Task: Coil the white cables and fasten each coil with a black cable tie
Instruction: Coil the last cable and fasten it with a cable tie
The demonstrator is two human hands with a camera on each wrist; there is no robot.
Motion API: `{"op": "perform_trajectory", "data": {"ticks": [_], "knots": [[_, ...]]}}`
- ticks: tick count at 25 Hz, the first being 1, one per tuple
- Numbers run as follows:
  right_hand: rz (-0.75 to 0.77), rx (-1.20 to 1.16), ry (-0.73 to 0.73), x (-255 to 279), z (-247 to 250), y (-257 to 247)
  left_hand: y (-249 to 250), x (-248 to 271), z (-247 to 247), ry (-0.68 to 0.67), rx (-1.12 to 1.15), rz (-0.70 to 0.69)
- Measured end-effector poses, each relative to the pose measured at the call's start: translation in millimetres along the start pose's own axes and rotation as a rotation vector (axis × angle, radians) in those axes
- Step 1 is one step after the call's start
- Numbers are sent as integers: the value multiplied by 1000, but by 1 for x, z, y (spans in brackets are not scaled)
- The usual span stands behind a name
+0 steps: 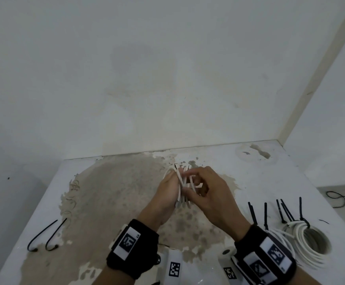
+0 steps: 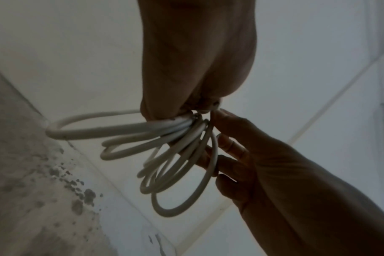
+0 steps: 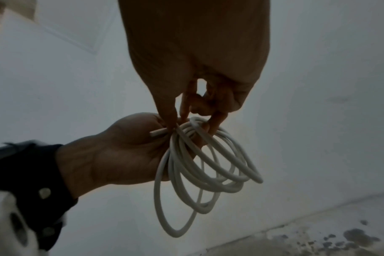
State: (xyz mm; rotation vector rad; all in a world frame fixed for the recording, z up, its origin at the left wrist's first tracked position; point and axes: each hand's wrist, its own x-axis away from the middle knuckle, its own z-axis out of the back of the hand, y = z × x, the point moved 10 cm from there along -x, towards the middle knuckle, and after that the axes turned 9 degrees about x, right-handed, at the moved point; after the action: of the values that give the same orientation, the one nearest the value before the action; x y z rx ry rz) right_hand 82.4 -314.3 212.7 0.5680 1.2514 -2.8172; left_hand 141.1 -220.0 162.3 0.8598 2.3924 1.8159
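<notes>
I hold a loosely wound white cable coil (image 1: 182, 182) above the middle of the worn table (image 1: 116, 192). My left hand (image 1: 170, 182) grips the gathered loops in its fist, with a short cable end sticking out past the thumb in the right wrist view. From the right, my right hand (image 1: 200, 182) pinches the same bundle with thumb and fingertips. In the left wrist view the loops (image 2: 88, 136) fan out below the left hand (image 2: 186, 104), and the right hand's fingers (image 2: 228, 147) touch them. In the right wrist view the coil (image 3: 156, 190) hangs from both hands.
Two loose black cable ties (image 1: 42, 231) lie at the table's front left. Finished white coils (image 1: 303, 241) with upright black ties (image 1: 251, 212) sit at the front right. The wall (image 1: 167, 79) stands close behind, and a black wire (image 1: 336, 198) lies on the floor to the right.
</notes>
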Motion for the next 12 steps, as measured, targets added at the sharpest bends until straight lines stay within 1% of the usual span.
{"op": "perform_trajectory", "data": {"ticks": [1,4,5,6,8,10,12], "knots": [[-51,-23,36,3,5,6,0,2,-4,-4,-42,-8],[-177,31,135,11,16,25,-3,6,-17,-14,-190,-14],[-230,-50,123,14,12,33,-6,5,-22,-20,-233,-19],[-280,-202,96,18,5,39,-9,3,-26,-27,-260,-28],[-385,-469,-7,28,-9,49,-15,-2,-32,-36,-260,-43],[-451,-535,-129,37,-17,53,-16,-6,-32,-40,-238,-63],[-440,-518,-220,40,-15,57,-21,-6,-38,-91,-252,-70]]}}
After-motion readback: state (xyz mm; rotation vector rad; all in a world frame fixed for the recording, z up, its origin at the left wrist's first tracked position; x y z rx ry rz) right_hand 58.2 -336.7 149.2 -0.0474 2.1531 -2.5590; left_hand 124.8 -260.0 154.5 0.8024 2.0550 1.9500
